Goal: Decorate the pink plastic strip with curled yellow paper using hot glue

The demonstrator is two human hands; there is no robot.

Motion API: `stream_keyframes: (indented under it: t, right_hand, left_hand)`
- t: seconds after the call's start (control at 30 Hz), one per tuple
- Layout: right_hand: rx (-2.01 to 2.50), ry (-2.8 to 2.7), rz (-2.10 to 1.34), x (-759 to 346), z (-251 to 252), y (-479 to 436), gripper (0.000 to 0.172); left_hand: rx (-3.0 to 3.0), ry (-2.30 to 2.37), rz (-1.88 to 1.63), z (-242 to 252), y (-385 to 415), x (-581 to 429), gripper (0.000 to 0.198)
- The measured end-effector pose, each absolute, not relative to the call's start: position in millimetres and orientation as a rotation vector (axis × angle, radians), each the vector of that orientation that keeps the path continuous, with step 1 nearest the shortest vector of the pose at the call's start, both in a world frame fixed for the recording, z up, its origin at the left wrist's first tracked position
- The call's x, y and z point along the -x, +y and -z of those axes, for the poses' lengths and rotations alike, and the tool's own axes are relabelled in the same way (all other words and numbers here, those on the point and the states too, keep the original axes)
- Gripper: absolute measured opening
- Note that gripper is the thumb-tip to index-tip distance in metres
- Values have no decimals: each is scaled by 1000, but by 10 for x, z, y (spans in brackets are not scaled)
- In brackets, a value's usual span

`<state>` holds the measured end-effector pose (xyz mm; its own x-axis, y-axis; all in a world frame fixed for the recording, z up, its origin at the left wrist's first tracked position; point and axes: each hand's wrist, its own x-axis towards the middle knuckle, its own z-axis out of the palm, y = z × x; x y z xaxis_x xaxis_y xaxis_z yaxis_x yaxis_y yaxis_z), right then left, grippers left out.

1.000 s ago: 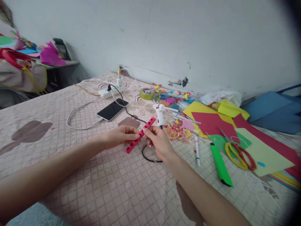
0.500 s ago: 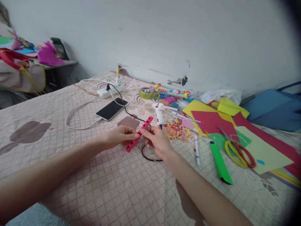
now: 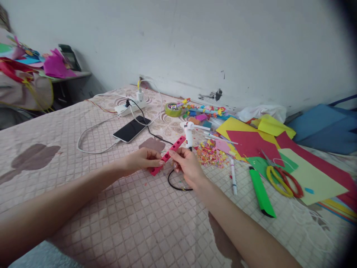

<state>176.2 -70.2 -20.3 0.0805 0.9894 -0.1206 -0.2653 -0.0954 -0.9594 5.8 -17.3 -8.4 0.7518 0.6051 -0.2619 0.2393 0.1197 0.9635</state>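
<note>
Between my hands is a red-pink strip [image 3: 167, 156] with a row of dark round holes or spots, slanting up to the right. My left hand [image 3: 147, 158] pinches its lower part between thumb and fingers. Higher up the strip, the thumb and fingers of my right hand [image 3: 186, 163] are closed on it. Just behind my right hand stands a white hot glue gun [image 3: 189, 134]. A black cable [image 3: 174, 186] loops on the cloth below the strip.
A phone [image 3: 132, 129] on a white cable lies beyond my left hand, near a power strip [image 3: 131, 108]. To the right are paper scraps [image 3: 212, 154], a white pen [image 3: 233, 176], a green cutter [image 3: 261, 193], scissors [image 3: 290, 182] and coloured paper [image 3: 251, 143].
The strip has shifted slightly up and to the right, and its face has turned a little. Both hands keep their pinch on it, almost in place.
</note>
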Motion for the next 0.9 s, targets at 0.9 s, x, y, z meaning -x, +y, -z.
stream_keyframes:
  t: [0.9]
  right_hand:
    - [1157,-943,-1436,-1716,189,-734,27]
  left_hand:
    - [-1487,809,-359,70,-184,-65,27]
